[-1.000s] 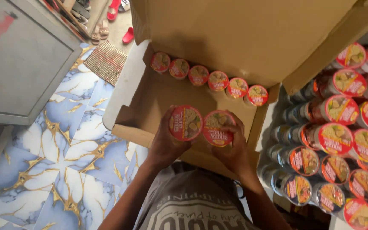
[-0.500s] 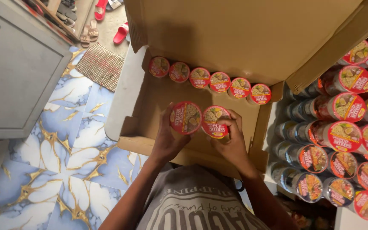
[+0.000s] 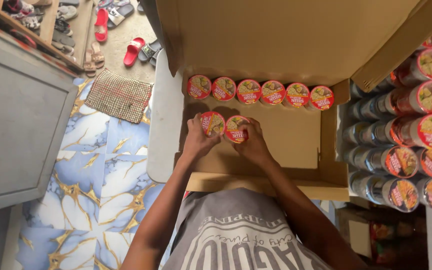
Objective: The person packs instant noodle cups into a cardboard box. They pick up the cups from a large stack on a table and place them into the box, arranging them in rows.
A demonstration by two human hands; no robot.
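An open cardboard box point(image 3: 296, 145) lies in front of me with a row of several red-lidded noodle cups point(image 3: 260, 91) along its far wall. My left hand point(image 3: 197, 141) grips one noodle cup point(image 3: 212, 123) and my right hand point(image 3: 252, 143) grips a second noodle cup point(image 3: 236, 128). Both cups are side by side, low inside the box, just in front of the left end of the row. Whether they touch the box floor I cannot tell.
Stacks of the same cups point(image 3: 416, 130) lie on their sides to the right of the box. A grey cabinet point(image 3: 16, 125) stands at the left, a woven mat point(image 3: 120, 96) and several sandals point(image 3: 131, 50) lie on the marbled floor beyond.
Both hands have carried the two cups forward and down into the box, toward the left end of the row.
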